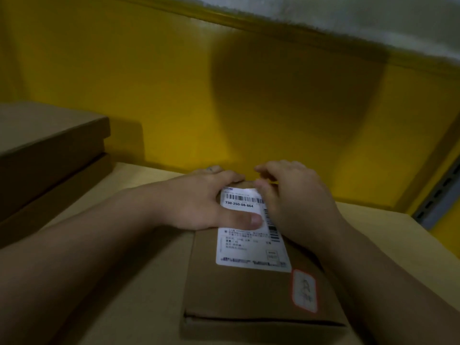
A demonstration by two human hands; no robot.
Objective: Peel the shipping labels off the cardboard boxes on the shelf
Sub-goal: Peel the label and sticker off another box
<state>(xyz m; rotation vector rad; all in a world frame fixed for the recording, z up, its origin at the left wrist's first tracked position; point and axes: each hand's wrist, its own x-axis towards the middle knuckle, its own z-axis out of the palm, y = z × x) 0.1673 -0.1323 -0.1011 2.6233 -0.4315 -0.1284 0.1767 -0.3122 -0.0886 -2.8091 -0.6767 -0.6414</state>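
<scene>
Box (249, 295) w/ label (251, 235) lengthwise away from camera; both hands (199, 205) flat, pressing, nothing gripped.

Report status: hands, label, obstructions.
Left hand pinning label and box, thumb across it. Right hand picking at label's far corner. Label mostly stuck. Nothing in the way.

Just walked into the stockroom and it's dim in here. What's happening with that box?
A person is working the white shipping label off a small cardboard box that lies on a larger box. The left hand pins the box down, thumb across the label. The right hand picks at the label's far corner. The label is mostly still stuck flat. A small red-edged sticker sits near it, untouched. Two more boxes are stacked at left.
</scene>
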